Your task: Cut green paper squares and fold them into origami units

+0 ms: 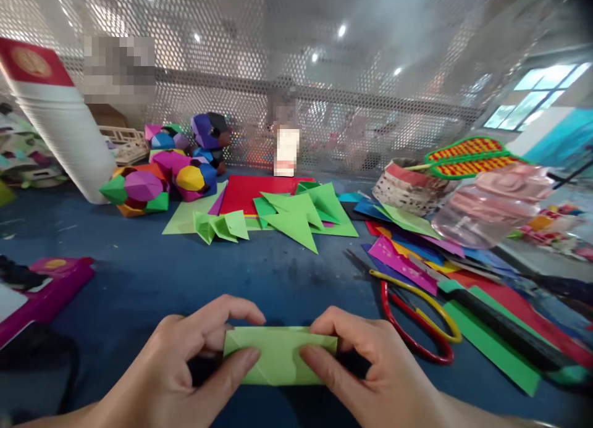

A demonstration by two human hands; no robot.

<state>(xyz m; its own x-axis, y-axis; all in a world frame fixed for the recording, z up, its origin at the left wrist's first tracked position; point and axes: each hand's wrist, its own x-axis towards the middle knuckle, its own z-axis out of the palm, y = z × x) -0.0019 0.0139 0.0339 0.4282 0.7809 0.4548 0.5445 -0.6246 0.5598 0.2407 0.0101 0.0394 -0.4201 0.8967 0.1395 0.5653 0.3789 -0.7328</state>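
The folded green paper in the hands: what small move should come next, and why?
Probably pressing the green paper flatter: the left hand and right hand hold its opposite ends, each with a thumb on its face, where fold lines show.

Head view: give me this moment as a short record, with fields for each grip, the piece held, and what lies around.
Piece held: folded light-green paper
Left grip: on the paper's left end, thumb on its near face
Right grip: on its right end, thumb likewise
Right side: scissors, open, beside coloured paper
Beyond: red sheet, green folded pieces
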